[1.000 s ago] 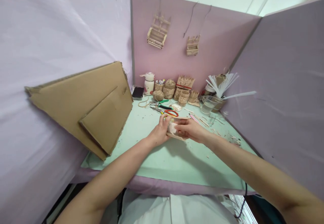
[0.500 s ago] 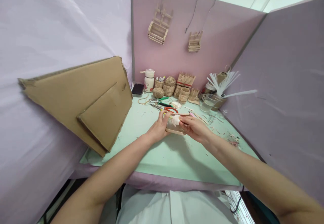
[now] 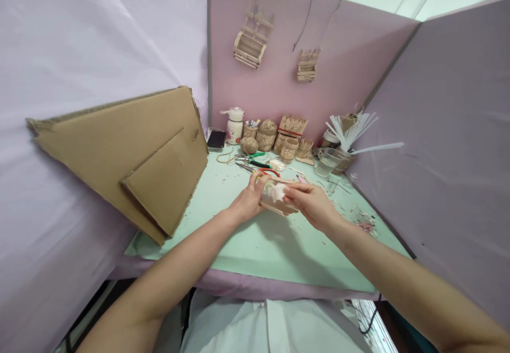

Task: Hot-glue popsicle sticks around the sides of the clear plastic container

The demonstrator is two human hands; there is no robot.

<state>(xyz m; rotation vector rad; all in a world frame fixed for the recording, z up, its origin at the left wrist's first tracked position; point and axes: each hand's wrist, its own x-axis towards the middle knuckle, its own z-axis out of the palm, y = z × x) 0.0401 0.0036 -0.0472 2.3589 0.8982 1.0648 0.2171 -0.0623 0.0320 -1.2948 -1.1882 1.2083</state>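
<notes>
My left hand [image 3: 249,199] is closed on the left end of a small greyish piece [image 3: 274,206] with pale wooden strips along its edges. It is held tilted, just above the table. Between the fingers of my right hand [image 3: 311,202] is a white wad [image 3: 278,192], cotton or tissue by its look, against the face of the piece. Beyond my hands lie red-handled scissors [image 3: 271,172] and green-handled pliers [image 3: 260,165].
A large cardboard sheet [image 3: 159,129] leans at the left. Along the back stand a white bottle [image 3: 235,127], twine balls [image 3: 249,145], small wooden containers [image 3: 289,149] and a clear cup of liquid [image 3: 327,164]. Scraps [image 3: 365,226] litter the right side. Two stick baskets [image 3: 249,50] hang above.
My right hand has shifted slightly right and down with the white wad. The edged piece has turned a little in my left hand, its lower edge now sloping more.
</notes>
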